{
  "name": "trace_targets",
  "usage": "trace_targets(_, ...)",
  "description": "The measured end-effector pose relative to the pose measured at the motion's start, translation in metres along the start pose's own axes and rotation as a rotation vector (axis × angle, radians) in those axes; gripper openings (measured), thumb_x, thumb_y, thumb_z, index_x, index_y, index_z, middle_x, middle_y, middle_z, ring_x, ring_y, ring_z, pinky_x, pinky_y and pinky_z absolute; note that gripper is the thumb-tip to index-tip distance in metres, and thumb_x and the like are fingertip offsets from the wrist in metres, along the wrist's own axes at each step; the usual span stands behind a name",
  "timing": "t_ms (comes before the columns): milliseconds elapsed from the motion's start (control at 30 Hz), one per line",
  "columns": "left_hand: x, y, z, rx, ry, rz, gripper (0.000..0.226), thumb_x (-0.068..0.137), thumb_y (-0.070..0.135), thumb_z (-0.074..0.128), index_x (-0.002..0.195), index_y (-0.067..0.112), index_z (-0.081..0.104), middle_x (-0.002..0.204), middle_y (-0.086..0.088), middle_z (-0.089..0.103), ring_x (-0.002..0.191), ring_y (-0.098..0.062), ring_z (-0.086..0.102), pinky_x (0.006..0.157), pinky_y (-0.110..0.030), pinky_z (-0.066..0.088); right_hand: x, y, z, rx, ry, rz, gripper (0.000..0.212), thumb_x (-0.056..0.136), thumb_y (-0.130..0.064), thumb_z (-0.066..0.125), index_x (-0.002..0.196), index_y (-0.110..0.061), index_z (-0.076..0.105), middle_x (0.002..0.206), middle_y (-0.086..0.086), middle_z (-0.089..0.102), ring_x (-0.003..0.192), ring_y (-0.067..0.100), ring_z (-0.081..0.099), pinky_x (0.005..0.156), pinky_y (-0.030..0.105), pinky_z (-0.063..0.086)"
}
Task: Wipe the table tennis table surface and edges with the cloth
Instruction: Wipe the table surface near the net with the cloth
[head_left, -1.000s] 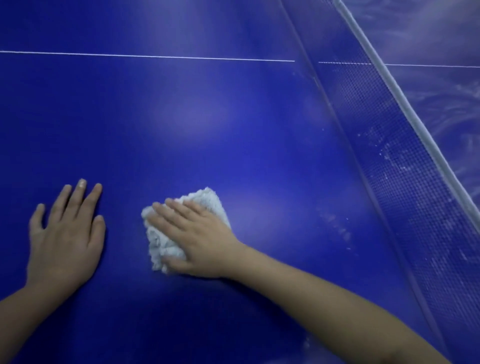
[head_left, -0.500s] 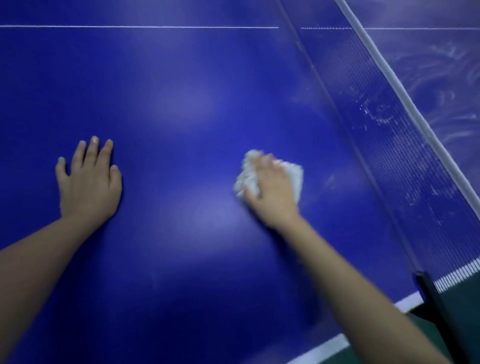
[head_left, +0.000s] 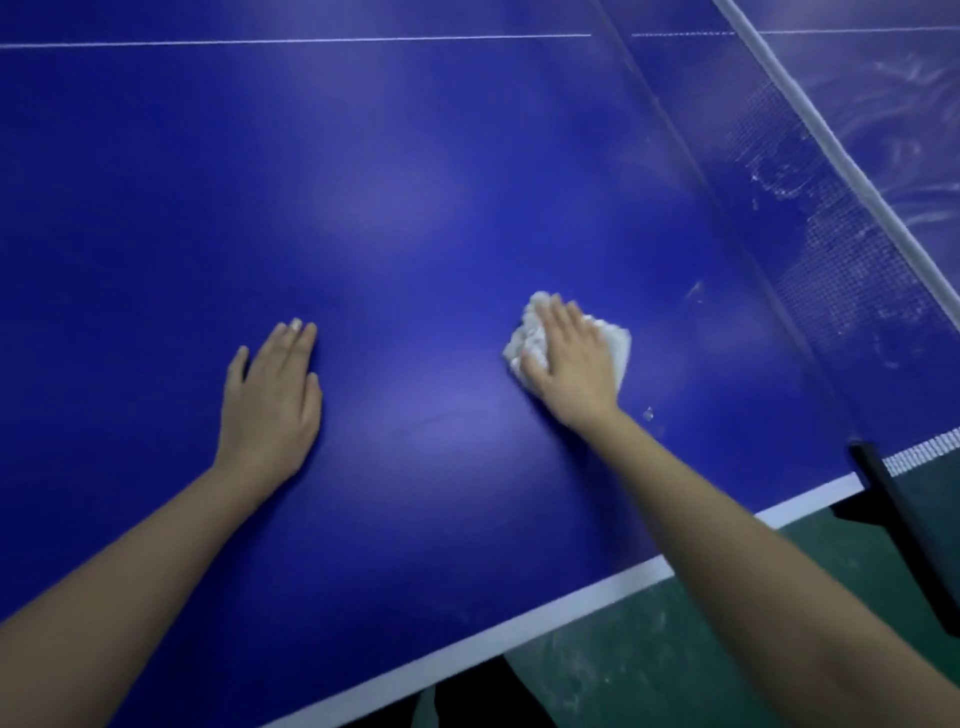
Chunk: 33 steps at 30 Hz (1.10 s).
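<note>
A blue table tennis table (head_left: 395, 197) fills the view, with a white line along its near edge (head_left: 571, 597). My right hand (head_left: 569, 358) presses a crumpled white cloth (head_left: 615, 345) flat against the surface, right of centre and a short way from the net. The cloth shows at my fingertips and on both sides of my palm. My left hand (head_left: 272, 395) lies flat on the table to the left, fingers together, holding nothing.
The net (head_left: 831, 249) with its white top band runs diagonally across the upper right. Its black post clamp (head_left: 898, 514) grips the table edge at the right. White smears mark the surface near the net. Green floor (head_left: 649, 649) shows below the edge.
My right hand slid the cloth from near my left hand rightward toward the net. The view shifted, so the table's near edge and the net post came into sight.
</note>
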<state>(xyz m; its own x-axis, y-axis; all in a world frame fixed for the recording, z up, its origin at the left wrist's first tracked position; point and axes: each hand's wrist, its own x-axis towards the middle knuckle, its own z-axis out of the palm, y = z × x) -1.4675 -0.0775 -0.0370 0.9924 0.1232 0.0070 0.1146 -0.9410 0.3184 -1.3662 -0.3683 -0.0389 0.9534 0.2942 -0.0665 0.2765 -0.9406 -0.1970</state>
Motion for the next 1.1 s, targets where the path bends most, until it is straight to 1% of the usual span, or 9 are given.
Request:
trace_targets(67,-0.017,-0.009,-0.001,0.028,-0.021,-0.032,0.049,0.097,0.014,0.036,0.144,0.003,0.031,0.151,-0.012,0.031,0.142,-0.023,0.024,0.115,-0.046,0.014,0.002,-0.005,0.005,0.03,-0.003,0.143,0.062,0.097,-0.038,0.035,0.151,-0.016,0.013,0.158,0.004,0.016,0.145,0.023,0.011,0.116,0.035,0.004)
trace_targets(133,-0.029,-0.014,0.0,0.063,-0.058,-0.042,0.05,0.098,0.017,0.033,0.146,0.006,0.027,0.154,-0.009,0.026,0.144,-0.021,0.018,0.116,-0.045,0.011,-0.01,-0.036,0.008,0.015,-0.005,0.084,0.062,0.096,-0.037,0.033,0.15,-0.014,0.015,0.157,0.006,0.019,0.144,0.025,0.014,0.116,0.035,0.006)
trace_targets(300,-0.033,-0.016,0.002,0.095,-0.052,-0.035,0.051,0.098,0.018,0.033,0.147,0.007,0.026,0.155,-0.007,0.024,0.145,-0.02,0.016,0.116,-0.045,0.009,-0.115,-0.125,0.024,-0.012,-0.202,-0.53,0.068,0.085,-0.042,0.037,0.144,-0.009,0.036,0.147,0.011,0.04,0.134,0.029,0.037,0.113,0.043,0.022)
trace_targets(433,-0.032,-0.019,0.005,0.095,-0.04,-0.025,0.051,0.097,0.019,0.034,0.146,0.007,0.028,0.154,-0.008,0.026,0.144,-0.022,0.018,0.115,-0.047,0.012,-0.199,-0.133,0.037,-0.075,-0.304,-0.771,0.074,0.086,-0.048,0.049,0.149,-0.018,0.025,0.154,0.003,0.027,0.143,0.021,0.021,0.116,0.036,0.01)
trace_targets(600,-0.033,-0.019,0.007,0.109,-0.034,-0.018,0.051,0.096,0.018,0.033,0.145,0.005,0.029,0.153,-0.01,0.027,0.144,-0.023,0.019,0.114,-0.049,0.012,-0.191,-0.041,0.01,-0.008,-0.193,-0.351,0.064,0.084,-0.036,0.035,0.142,-0.009,0.036,0.148,0.005,0.029,0.137,0.031,0.033,0.112,0.034,0.012)
trace_targets(733,-0.033,-0.019,0.007,0.116,-0.036,-0.012,0.051,0.096,0.019,0.033,0.145,0.005,0.028,0.153,-0.01,0.027,0.144,-0.023,0.019,0.114,-0.049,0.012,-0.178,0.023,-0.003,0.043,-0.03,0.221,0.062,0.091,-0.036,0.031,0.147,-0.011,0.025,0.154,0.003,0.02,0.144,0.023,0.017,0.116,0.029,0.004)
trace_targets(833,-0.033,-0.017,0.005,0.118,-0.044,-0.018,0.052,0.096,0.019,0.033,0.146,0.005,0.027,0.154,-0.01,0.026,0.144,-0.023,0.019,0.115,-0.049,0.012,-0.175,0.005,0.009,0.023,0.052,0.504,0.058,0.098,-0.028,0.039,0.149,-0.011,0.017,0.157,0.007,0.019,0.145,0.022,0.012,0.118,0.031,0.004)
trace_targets(900,-0.033,-0.017,0.005,0.114,-0.044,-0.017,0.052,0.096,0.018,0.034,0.146,0.005,0.027,0.154,-0.01,0.026,0.144,-0.023,0.019,0.115,-0.05,0.013,-0.179,-0.03,0.019,0.028,0.054,0.454,0.059,0.097,-0.029,0.036,0.149,-0.01,0.017,0.156,0.008,0.02,0.145,0.023,0.014,0.118,0.031,0.004)
trace_targets(1100,-0.033,-0.015,0.005,0.103,-0.051,-0.036,0.052,0.095,0.016,0.037,0.145,0.004,0.028,0.153,-0.011,0.027,0.143,-0.024,0.019,0.115,-0.049,0.012,-0.195,-0.105,0.03,0.048,-0.138,-0.194,0.07,0.088,-0.045,0.035,0.151,-0.022,0.015,0.157,-0.004,0.014,0.145,0.013,0.005,0.117,0.029,-0.006)
